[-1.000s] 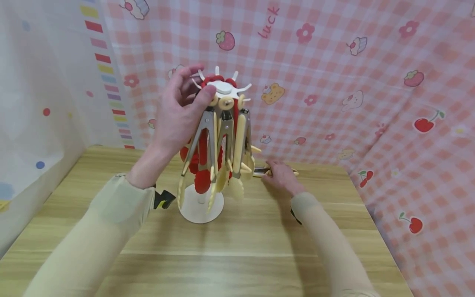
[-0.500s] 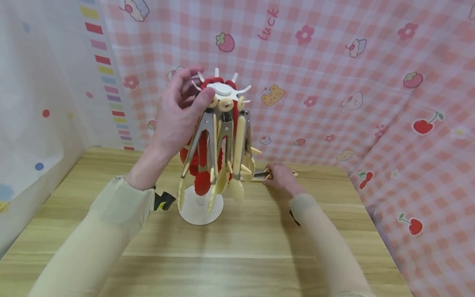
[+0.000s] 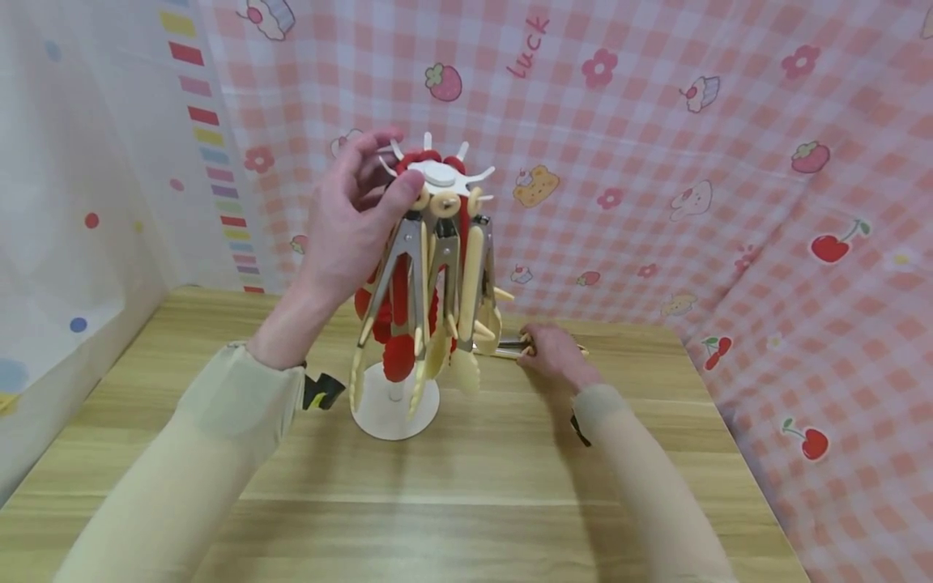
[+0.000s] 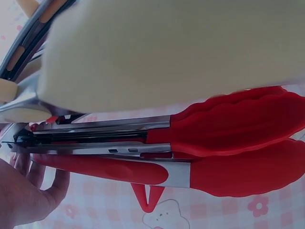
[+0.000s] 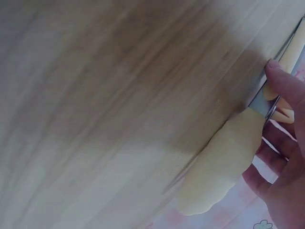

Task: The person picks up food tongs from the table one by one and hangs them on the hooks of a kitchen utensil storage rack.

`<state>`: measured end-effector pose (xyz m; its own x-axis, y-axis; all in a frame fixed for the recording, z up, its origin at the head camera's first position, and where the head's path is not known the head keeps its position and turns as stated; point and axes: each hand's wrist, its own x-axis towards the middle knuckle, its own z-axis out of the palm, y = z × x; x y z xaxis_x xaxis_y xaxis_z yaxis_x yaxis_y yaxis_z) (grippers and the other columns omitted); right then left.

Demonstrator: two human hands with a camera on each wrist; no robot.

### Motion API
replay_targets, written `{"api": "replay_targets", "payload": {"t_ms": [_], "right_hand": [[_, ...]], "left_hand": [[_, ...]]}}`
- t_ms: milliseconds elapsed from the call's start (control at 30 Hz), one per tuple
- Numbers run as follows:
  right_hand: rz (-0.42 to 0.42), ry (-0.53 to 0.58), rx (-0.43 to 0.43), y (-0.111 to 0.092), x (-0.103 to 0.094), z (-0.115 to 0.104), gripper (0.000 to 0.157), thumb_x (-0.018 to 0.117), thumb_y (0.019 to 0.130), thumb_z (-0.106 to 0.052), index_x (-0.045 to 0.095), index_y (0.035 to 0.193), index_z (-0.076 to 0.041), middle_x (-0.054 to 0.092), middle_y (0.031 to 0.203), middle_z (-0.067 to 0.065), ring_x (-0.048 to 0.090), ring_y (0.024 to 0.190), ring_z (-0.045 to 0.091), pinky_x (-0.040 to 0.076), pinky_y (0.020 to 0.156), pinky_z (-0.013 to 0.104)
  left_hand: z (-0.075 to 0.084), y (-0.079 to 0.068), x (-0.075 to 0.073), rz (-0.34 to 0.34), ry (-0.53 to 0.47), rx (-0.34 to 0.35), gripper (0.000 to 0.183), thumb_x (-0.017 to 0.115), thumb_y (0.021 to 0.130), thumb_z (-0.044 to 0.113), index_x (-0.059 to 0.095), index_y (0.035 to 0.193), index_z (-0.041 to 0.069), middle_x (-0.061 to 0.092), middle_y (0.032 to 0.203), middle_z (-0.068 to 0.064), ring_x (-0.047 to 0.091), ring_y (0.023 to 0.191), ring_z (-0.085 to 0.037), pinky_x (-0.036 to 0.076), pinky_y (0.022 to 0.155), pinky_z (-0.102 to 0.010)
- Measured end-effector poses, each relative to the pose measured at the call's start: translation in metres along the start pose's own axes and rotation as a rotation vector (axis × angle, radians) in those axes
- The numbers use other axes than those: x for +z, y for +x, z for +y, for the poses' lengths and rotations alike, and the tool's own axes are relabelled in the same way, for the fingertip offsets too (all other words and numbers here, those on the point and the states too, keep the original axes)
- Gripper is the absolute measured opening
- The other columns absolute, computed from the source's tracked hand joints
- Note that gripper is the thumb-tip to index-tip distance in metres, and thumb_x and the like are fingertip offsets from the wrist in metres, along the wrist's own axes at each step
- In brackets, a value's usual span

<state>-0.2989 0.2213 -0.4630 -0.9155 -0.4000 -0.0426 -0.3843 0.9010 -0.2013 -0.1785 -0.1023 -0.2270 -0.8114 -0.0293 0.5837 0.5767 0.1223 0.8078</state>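
A white hook stand (image 3: 441,173) with a round base (image 3: 394,417) stands on the table, hung with several silver tongs that have cream or red tips. My left hand (image 3: 350,210) grips the edge of its top, thumb on the white disc and fingers behind. Red-tipped tongs (image 4: 238,124) hang beside that hand in the left wrist view. At the back of the table, right of the stand, my right hand (image 3: 554,353) holds cream-tipped tongs (image 5: 219,164) lying flat. The thumb is on one side and the fingers are on the other; part of the tongs is hidden behind the hand.
The wooden table (image 3: 437,518) ends at a pink checked cloth wall (image 3: 656,227) behind and on the right. A white patterned cloth (image 3: 87,202) rises at the left. Bare table lies in front of the stand.
The right hand has shifted a little, and the cream-tipped tongs in it show further left and slightly nearer than one second ago. The left hand and the stand stay in place.
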Motion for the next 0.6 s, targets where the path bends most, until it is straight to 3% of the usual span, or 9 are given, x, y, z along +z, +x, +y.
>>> {"api": "replay_targets", "payload": {"t_ms": [167, 333, 600], "right_hand": [[-0.005, -0.020, 0.002, -0.006, 0.000, 0.004, 0.042, 0.077, 0.095, -0.032, 0.067, 0.124, -0.004, 0.074, 0.104, 0.009, 0.068, 0.093, 0.023, 0.058, 0.085, 0.042], [0.027, 0.105, 0.065, -0.016, -0.004, 0.008, 0.039, 0.077, 0.094, -0.033, 0.068, 0.120, -0.007, 0.071, 0.098, 0.008, 0.062, 0.084, 0.020, 0.051, 0.075, 0.037], [0.149, 0.298, 0.125, -0.032, -0.022, 0.014, 0.047, 0.078, 0.094, -0.029, 0.065, 0.131, -0.004, 0.072, 0.120, 0.019, 0.067, 0.103, 0.033, 0.055, 0.093, 0.051]], "left_hand": [[-0.001, 0.001, 0.000, -0.005, -0.006, -0.005, 0.048, 0.062, 0.100, 0.025, 0.054, 0.146, 0.012, 0.072, 0.125, -0.010, 0.067, 0.108, -0.011, 0.052, 0.112, -0.037], [-0.002, 0.002, -0.002, -0.012, -0.039, -0.007, 0.049, 0.062, 0.099, 0.027, 0.055, 0.146, 0.014, 0.071, 0.120, -0.001, 0.067, 0.106, -0.012, 0.053, 0.109, -0.032], [-0.005, 0.004, -0.003, -0.027, -0.077, 0.007, 0.050, 0.062, 0.098, 0.029, 0.055, 0.145, 0.013, 0.070, 0.115, 0.008, 0.065, 0.106, -0.016, 0.052, 0.105, -0.028]]}}
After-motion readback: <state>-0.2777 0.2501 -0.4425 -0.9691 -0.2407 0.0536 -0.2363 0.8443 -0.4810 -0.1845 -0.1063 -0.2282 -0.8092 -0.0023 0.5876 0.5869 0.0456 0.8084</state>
